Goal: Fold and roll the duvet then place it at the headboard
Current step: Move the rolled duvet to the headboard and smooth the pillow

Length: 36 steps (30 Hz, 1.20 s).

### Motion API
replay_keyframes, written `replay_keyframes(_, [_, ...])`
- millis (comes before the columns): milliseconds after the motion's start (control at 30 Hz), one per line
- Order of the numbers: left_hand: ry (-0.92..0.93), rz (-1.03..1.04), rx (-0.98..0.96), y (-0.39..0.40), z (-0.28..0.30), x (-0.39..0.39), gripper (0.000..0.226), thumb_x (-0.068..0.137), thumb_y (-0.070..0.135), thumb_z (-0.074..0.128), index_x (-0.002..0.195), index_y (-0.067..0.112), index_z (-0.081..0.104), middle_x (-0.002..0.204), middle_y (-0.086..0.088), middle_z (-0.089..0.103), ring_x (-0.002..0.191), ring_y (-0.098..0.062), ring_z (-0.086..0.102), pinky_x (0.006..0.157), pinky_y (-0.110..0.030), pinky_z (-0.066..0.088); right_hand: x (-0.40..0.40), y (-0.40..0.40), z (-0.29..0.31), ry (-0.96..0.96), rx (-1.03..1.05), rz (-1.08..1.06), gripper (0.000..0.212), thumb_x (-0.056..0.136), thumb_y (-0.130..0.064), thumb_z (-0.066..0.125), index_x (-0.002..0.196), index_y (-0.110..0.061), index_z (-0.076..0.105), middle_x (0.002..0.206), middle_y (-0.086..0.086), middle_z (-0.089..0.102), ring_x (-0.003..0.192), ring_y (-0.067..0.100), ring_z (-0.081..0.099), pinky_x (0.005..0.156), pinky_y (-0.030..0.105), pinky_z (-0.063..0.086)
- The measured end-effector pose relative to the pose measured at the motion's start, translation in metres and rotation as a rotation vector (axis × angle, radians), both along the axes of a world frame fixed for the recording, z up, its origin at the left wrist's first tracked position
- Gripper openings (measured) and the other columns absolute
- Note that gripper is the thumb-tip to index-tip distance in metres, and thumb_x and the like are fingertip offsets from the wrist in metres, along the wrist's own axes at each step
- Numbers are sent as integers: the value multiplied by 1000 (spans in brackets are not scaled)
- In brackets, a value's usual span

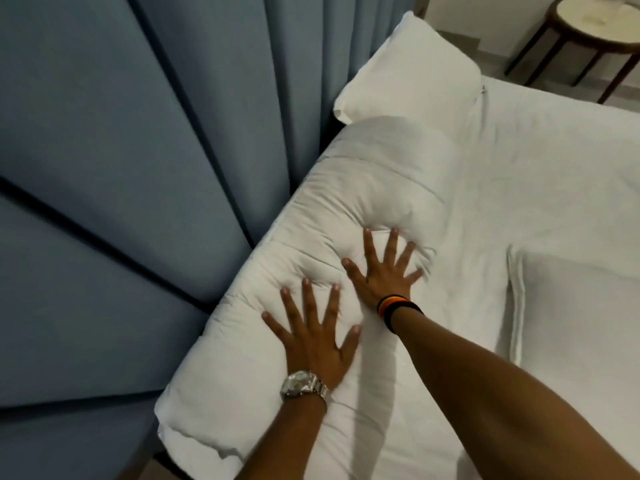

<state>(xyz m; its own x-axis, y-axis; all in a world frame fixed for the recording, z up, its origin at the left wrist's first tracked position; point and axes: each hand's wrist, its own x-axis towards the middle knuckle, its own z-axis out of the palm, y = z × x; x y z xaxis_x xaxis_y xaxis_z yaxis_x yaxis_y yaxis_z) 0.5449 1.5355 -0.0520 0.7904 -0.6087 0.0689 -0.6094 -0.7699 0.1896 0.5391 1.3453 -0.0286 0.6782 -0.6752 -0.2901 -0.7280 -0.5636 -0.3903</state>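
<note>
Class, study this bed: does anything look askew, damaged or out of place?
Nothing stands out. The rolled duvet lies along the blue padded headboard, beside the pillow. Both hands, left and right, press flat on it with fingers spread. It is only dented and wrinkled where they push.

White duvet & pillow, blue panelled headboard.

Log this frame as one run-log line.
stage: placing | duvet: rolled, against headboard beside pillow | left hand: flat, pressing | right hand: flat, pressing
</note>
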Motion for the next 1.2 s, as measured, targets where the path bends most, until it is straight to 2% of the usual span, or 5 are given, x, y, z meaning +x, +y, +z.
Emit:
replay_keyframes(167, [63, 32, 51, -4, 47, -23, 78, 96, 70, 33, 165, 36, 18, 173, -12, 7, 157, -46, 2, 111, -81, 5, -88, -10, 47, -269, 94, 33, 78, 96, -78, 35, 162, -50, 5, 174, -7, -10, 160, 24, -8, 123, 65, 1])
replay_keyframes(400, [325, -229, -6, -104, 106, -181, 65, 104, 61, 33, 164, 40, 18, 172, -3, 21, 159, -29, 11, 124, -59, 4, -375, -80, 70, -277, -111, -544, 72, 95, -44, 68, 158, -24, 40, 170, 13, 23, 158, 29, 17, 120, 69, 13])
replay_keyframes(667, [1166, 49, 35, -171, 54, -319, 84, 88, 86, 39, 160, 55, 7, 171, -3, 24, 152, -32, 33, 121, -44, 27, -595, -127, 34, -215, 388, -992, 104, 65, -100, 49, 151, -69, 0, 174, 1, 2, 159, 33, 12, 125, 58, 19])
replay_keyframes(1067, [905, 16, -494, -210, 130, -347, 85, 66, 88, 68, 141, 49, 55, 100, 46, 59, 93, 18, 58, 77, -1, 39, -576, -135, 75, -805, 454, -1100, 100, 68, -80, 75, 155, -51, 34, 152, -21, 45, 140, 13, 47, 111, 28, 36])
replay_keyframes(1200, [683, -74, -667, -214, 226, -282, 70, 72, 81, 69, 131, 43, 67, 111, 30, 73, 103, 12, 66, 92, -18, 54, -511, -133, 137, -966, 411, -961, 90, 78, -68, 76, 156, -43, 38, 161, -13, 40, 145, 12, 41, 119, 31, 32])
